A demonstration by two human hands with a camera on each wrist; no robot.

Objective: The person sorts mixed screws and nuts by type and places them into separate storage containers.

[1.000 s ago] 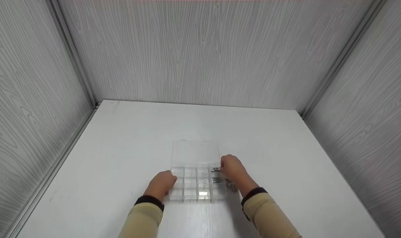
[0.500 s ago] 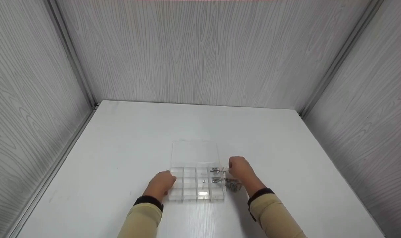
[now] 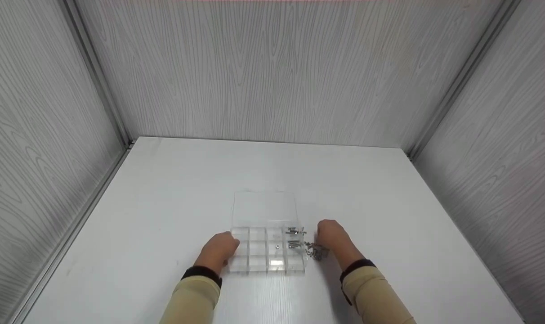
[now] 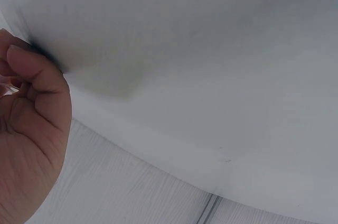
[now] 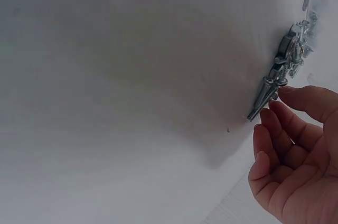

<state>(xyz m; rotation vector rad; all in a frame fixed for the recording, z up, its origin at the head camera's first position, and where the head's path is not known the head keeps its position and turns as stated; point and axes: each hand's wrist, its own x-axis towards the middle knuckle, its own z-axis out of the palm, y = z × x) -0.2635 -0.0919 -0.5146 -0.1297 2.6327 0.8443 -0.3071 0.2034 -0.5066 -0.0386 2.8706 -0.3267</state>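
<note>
A clear plastic compartment box (image 3: 257, 248) lies on the table with its lid (image 3: 264, 207) opened flat behind it. My left hand (image 3: 220, 248) grips the box's left side, thumb on top; in the left wrist view the fingers are bent and the box is mostly out of sight. Beside the box's right side sits a pile of metal screws (image 5: 288, 57). My right hand (image 5: 301, 155) is at the pile's near end, thumb and index fingertips slightly apart right at the screws, other fingers loosely bent. Screws (image 3: 294, 245) lie in two right-hand compartments.
A small nut (image 3: 277, 246) sits in a compartment of the third column. The white table (image 3: 173, 180) is enclosed by wood-grain panels at the back (image 3: 272, 72), left and right.
My right hand has moved from the box's back right compartment rightward and toward me, down to the screw pile. More of the pile now shows. The left hand has stayed on the box.
</note>
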